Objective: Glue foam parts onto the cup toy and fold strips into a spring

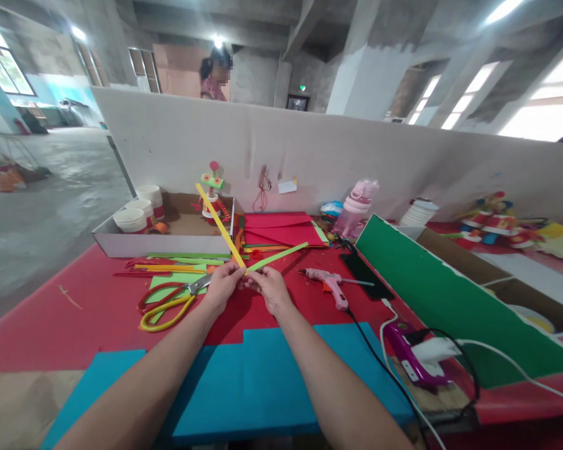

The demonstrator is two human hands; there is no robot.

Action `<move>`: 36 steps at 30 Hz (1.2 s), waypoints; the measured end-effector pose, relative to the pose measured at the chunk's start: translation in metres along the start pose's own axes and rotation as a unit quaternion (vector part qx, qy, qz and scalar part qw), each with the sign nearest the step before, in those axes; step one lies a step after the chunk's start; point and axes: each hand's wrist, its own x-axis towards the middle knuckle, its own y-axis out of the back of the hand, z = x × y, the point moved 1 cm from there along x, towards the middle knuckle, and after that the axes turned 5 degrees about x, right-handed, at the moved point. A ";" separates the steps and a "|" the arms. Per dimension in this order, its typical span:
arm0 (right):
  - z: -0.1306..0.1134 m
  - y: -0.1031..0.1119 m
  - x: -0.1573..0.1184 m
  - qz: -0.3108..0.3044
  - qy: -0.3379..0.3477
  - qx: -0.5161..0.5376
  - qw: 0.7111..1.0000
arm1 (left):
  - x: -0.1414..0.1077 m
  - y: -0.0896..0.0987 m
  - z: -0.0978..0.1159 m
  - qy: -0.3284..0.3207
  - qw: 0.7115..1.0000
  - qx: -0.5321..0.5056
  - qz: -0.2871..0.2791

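Over the middle of the red table, my left hand (pixel 226 284) pinches the lower end of a yellow paper strip (pixel 220 226), which slants up to the left. My right hand (pixel 269 286) has closed fingers on the near end of a green paper strip (pixel 281 255) pointing up to the right. The two strips meet at my fingertips in a V shape; whether they are joined there I cannot tell. Scissors (pixel 171 300) with red and yellow handles lie left of my left hand. A pink glue gun (pixel 327 284) rests to the right of my right hand.
A shallow box (pixel 164 245) holds paper cups (pixel 130 219) and a paper-cup robot figure (pixel 211 203). Behind my hands lie red paper sheets (pixel 281 228). Blue sheets (pixel 216 394) cover the near edge. A phone (pixel 366 275), purple power strip (pixel 415 356), cables and green-sided box (pixel 431 294) stand right.
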 end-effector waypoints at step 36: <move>0.000 0.003 0.005 -0.030 0.076 -0.078 0.994 | 0.002 0.000 -0.010 0.052 0.997 -0.052 -0.007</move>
